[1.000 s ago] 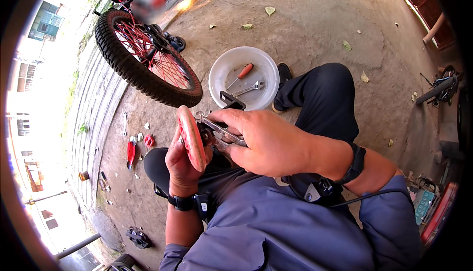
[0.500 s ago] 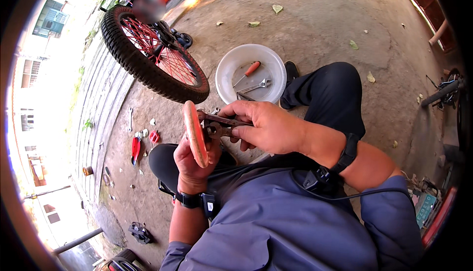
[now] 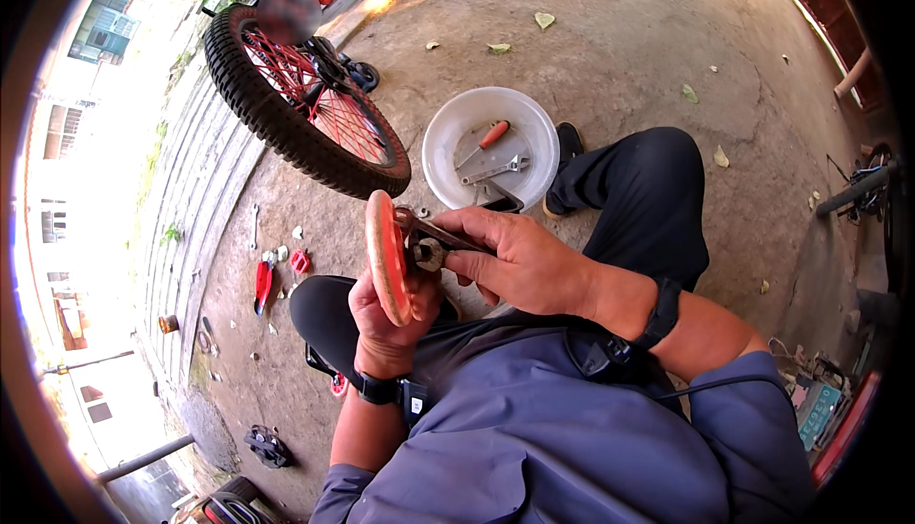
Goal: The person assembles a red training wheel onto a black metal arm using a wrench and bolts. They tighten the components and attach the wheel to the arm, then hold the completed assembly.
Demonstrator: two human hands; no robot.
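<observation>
My left hand [image 3: 389,328] is closed around a small wheel [image 3: 381,257] with a pale rim and an orange-red side, held upright above my lap. Beside the wheel's hub, my right hand [image 3: 519,257] pinches a worn metal spanner [image 3: 428,254], its head against the hub side. A dark flat metal bar [image 3: 446,232] runs from the wheel under my right fingers. My fingers and the wheel partly hide where these parts meet.
A white plastic basin [image 3: 434,157] ahead holds an orange-handled screwdriver [image 3: 494,134], an adjustable wrench [image 3: 505,168] and a dark tool. A bicycle wheel [image 3: 305,104] with red spokes stands ahead-left. Another spanner [image 3: 254,227] and red parts [image 3: 263,286] lie on the ground left.
The wheel and both hands have shifted slightly right in view. The spanner's head has turned and shows rounder beside the hub. Both hands keep their hold.
</observation>
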